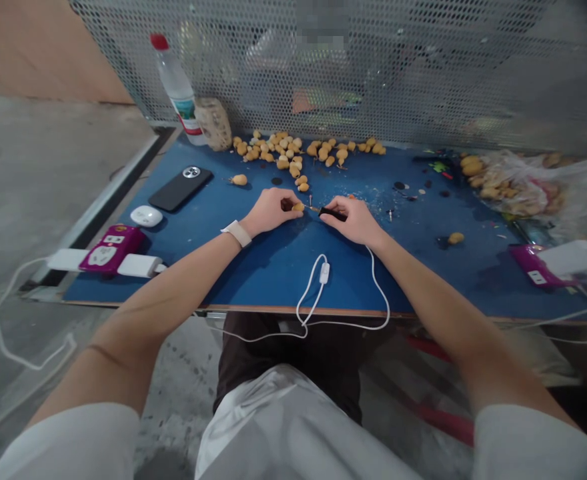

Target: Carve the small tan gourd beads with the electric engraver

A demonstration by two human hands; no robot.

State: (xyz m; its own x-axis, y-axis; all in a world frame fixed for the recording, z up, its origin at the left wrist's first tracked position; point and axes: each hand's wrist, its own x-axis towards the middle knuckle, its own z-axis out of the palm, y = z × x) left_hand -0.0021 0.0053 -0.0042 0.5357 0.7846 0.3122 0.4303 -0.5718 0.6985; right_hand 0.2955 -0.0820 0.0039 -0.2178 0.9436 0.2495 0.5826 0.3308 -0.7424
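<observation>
My left hand (272,212), with a pale band on its wrist, pinches a small tan gourd (298,207) between thumb and fingertips. Closed around the black handle of a corded pen-like tool (332,214), my right hand (352,220) points the thin tip leftward at the gourd. Whether the tip touches it I cannot tell. From the tool a white cable (384,293) with an inline switch (325,273) loops over the table's front edge. Just beyond my hands lie more small gourds (293,160), heaped along the mesh panel, and one single gourd (239,180).
On the blue table (268,280) at left are a phone (181,189), a white case (146,216), a purple power strip (113,250), a bottle (181,100) and a jar (213,125). A plastic bag of gourds (523,187) and another purple strip (538,265) lie right. A perforated panel (398,87) stands behind.
</observation>
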